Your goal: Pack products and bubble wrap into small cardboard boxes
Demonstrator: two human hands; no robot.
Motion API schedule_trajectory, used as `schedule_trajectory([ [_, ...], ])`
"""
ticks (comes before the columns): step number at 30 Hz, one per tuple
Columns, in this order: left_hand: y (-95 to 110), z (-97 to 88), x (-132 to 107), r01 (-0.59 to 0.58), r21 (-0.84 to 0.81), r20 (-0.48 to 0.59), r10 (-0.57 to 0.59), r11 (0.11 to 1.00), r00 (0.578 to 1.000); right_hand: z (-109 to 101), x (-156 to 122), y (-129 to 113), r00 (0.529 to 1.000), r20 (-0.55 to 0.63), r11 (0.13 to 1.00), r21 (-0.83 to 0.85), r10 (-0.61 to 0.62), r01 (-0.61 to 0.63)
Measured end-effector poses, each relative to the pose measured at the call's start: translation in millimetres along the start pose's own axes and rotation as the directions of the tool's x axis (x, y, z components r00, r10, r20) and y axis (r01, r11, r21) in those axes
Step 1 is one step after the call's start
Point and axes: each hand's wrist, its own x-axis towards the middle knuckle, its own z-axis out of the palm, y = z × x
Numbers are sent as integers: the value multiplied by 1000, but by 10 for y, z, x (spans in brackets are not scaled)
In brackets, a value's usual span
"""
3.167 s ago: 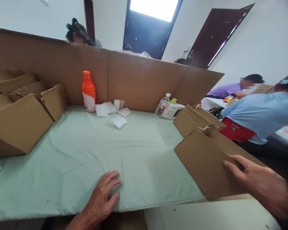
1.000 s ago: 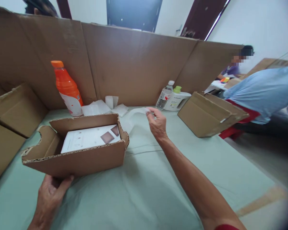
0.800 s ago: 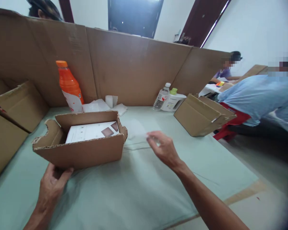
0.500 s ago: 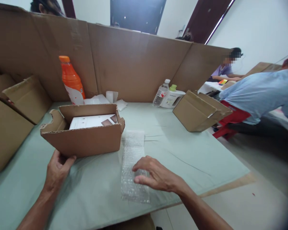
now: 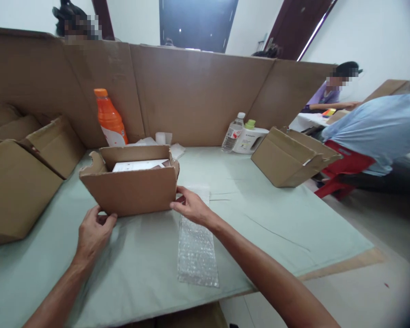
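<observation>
An open cardboard box (image 5: 133,193) stands on the green-covered table, with white boxes (image 5: 140,165) inside that have dark patches at one end. At its lower left corner, my left hand (image 5: 94,230) grips the cardboard, thumb in front and some fingers hidden beneath. My right hand (image 5: 191,206) holds the lower right corner between thumb and fingers. Under and in front of my right wrist lies a flat strip of clear bubble wrap (image 5: 197,255).
Behind stands a cardboard partition (image 5: 205,95). Before it are an orange bottle (image 5: 111,118), white foam pieces (image 5: 176,150), a clear bottle (image 5: 233,133) and a white jug (image 5: 249,140). Cardboard boxes flank the table, left (image 5: 20,191) and right (image 5: 287,159). Other people sit beyond.
My right hand has moved from above the bubble wrap up and left to the box's right corner. My left hand stays at the left corner. The camera view has shifted slightly.
</observation>
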Motion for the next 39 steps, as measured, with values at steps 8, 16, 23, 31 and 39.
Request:
schedule_trajectory([
  [8,143,157,243,141,-331,183,-83,933,980,-171,83,289,982,-189,999,-31,-24,19],
  [16,95,164,-211,-110,-89,148,123,990,981,-738,-248,712,870,-479,915,-292,113,-280],
  [23,655,500,-825,-612,-135,500,587,779,637,-647,12,959,834,-538,926,-240,124,-293],
  [31,603,806,-949,-718,-207,613,660,664,434,-548,-103,979,845,-534,984,-164,-31,-68],
  [39,612,787,-925,-742,-203,628,667,639,402,-608,-88,1139,858,-465,927,-373,-217,32],
])
